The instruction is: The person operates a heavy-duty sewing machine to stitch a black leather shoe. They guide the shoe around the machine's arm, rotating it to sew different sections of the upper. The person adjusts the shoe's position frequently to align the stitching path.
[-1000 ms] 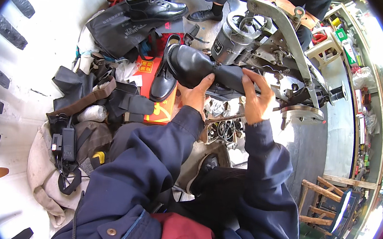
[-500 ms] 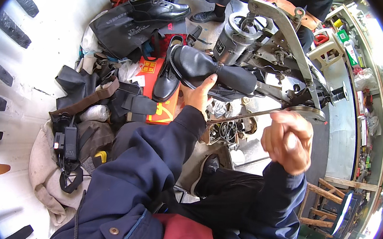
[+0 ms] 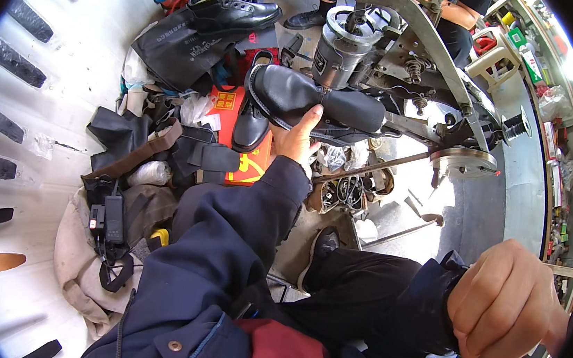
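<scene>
The boot [image 3: 278, 94] is held near its middle by the left hand [image 3: 298, 138]: the thumb is pressed on the upper side, close to the metal parts which come down from the machine [image 3: 400, 62], and the other fingers are mostly hidden below. The right hand [image 3: 500, 310] is curled and is seen near the camera, well apart from the boot; whether something is held in it cannot be told. The boot is placed under the machine's head, its toe to the left; how far the metal arm goes inside it cannot be seen. For good control, it is judged, the leather should be pressed flat and guided by small turns, and the thumb should be set a little farther from the moving parts. Just beside the boot, a black shoe [image 3: 249, 132] is laid over a red box [image 3: 254, 167]. Farther up, another boot [image 3: 234, 16] is rested on a dark bag [image 3: 178, 49]. To the right, a wheel [image 3: 466, 161] and a spool [image 3: 515, 126] are mounted, and goods are stored on shelves [image 3: 560, 269].
</scene>
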A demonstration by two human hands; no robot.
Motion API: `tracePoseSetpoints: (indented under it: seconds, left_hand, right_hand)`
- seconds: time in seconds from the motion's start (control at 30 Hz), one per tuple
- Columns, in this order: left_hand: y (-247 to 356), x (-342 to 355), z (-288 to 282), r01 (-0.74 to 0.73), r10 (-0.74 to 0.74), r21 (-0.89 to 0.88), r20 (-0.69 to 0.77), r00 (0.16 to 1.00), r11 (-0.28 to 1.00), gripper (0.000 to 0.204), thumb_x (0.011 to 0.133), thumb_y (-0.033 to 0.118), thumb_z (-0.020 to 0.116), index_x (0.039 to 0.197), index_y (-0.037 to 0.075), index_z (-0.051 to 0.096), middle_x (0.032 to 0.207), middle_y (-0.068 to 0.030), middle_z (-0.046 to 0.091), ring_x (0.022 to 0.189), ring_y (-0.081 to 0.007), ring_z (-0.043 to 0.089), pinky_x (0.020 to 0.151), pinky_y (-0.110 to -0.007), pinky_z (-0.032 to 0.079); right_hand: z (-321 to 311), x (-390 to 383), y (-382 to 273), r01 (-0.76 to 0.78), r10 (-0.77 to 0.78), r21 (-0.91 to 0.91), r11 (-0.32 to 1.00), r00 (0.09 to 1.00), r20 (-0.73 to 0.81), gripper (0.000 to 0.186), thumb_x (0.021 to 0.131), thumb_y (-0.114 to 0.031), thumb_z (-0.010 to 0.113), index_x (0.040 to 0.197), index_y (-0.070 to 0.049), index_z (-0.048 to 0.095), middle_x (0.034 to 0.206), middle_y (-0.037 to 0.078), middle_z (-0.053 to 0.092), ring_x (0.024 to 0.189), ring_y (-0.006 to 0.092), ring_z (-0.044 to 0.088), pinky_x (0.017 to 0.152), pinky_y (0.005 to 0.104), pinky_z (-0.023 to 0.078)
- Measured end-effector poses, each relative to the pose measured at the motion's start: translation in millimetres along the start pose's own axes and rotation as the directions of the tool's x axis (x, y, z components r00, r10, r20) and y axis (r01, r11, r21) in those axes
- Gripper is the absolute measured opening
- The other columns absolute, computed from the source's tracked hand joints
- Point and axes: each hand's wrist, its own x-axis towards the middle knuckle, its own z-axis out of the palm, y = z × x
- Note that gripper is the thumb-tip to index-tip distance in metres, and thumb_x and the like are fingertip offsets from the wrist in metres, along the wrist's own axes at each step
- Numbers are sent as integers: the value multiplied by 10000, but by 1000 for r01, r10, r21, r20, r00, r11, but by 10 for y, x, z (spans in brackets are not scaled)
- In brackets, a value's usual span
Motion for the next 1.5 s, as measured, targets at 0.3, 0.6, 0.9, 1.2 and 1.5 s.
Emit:
tracePoseSetpoints:
  seconds: [0.3, 0.6, 0.9, 1.2, 1.5]
  left_hand:
    - [-69, 127, -40, -6, 6, 4, 4, 1000, 1000, 864, 795, 277, 845, 1455, 275, 288, 1408, -43, 501, 1271, -331, 506, 1014, -620, 370]
    - [-51, 157, -85, 44, -43, -15, 59, 997, 999, 974, 776, 249, 862, 1497, 234, 208, 1475, -74, 408, 1345, -335, 431, 1025, -647, 376]
    - [-64, 146, -95, 25, -24, -14, 50, 998, 1000, 1039, 760, 232, 875, 1518, 234, 165, 1503, -76, 360, 1359, -323, 414, 991, -638, 413]
    - [-103, 194, -107, 53, -53, -11, 29, 998, 999, 1059, 760, 230, 875, 1530, 244, 148, 1517, -78, 342, 1374, -333, 395, 995, -639, 417]
    - [-53, 136, -66, 24, -24, -3, 32, 999, 1000, 1051, 764, 229, 870, 1529, 232, 149, 1518, -87, 333, 1366, -339, 405, 999, -645, 414]
  right_hand:
    - [16, 76, 35, -30, 31, -22, 999, 998, 50, 637, 889, -231, 788, 1448, -211, 483, 615, -31, 633, 434, 58, 566, 475, 196, 497]
    - [-15, 83, 49, -54, 56, -46, 998, 997, 45, 643, 888, -233, 788, 1445, -212, 468, 610, -47, 629, 431, 41, 557, 472, 191, 489]
    - [110, 18, 287, -44, 39, -22, 999, 978, -205, 790, 919, -318, 734, 1523, -155, 252, 594, -56, 577, 414, 35, 508, 464, 192, 468]
    - [349, 53, 364, -26, -6, -78, 997, 920, -391, 985, 953, -405, 671, 1607, -101, 0, 593, -60, 538, 404, 29, 460, 464, 192, 451]
    - [352, 70, 380, -17, -47, -196, 981, 947, -318, 1017, 948, -415, 671, 1605, -93, -37, 619, -54, 560, 419, 35, 472, 467, 203, 443]
